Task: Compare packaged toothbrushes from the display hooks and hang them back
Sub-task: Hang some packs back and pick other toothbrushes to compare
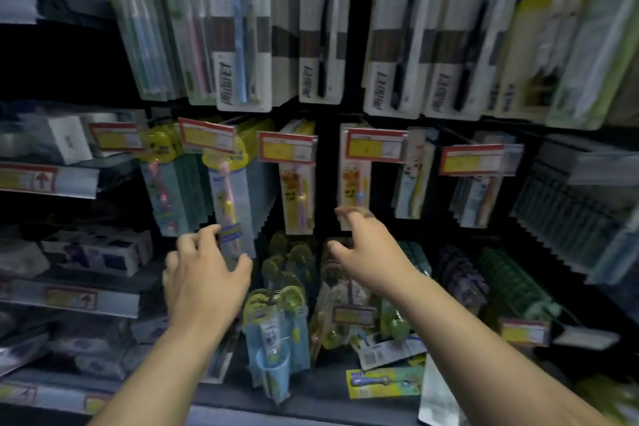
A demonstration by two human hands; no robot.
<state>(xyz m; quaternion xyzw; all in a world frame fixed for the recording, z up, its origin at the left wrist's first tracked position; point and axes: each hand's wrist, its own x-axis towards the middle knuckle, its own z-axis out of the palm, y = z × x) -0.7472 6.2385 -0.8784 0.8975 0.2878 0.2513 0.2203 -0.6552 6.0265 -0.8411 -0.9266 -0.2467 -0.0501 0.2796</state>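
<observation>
Packaged children's toothbrushes hang on hooks in the middle row. My left hand [204,273] is raised at the bottom of a pack with a pink and yellow brush [230,204]; its fingers are spread and loosely curved around the pack's lower end, touching it at most. My right hand [363,249] reaches up with fingers extended, its fingertips just under a white pack with an orange cartoon figure [356,183]. Neither hand grips anything. A similar yellow pack [298,197] hangs between the two.
Red and yellow price tags [287,147] stick out on the hook ends. Long adult toothbrush packs [321,28] hang in the row above. Lower hooks hold green and blue kids' sets with a cup [273,356]. Boxed goods fill the shelves at left [96,252].
</observation>
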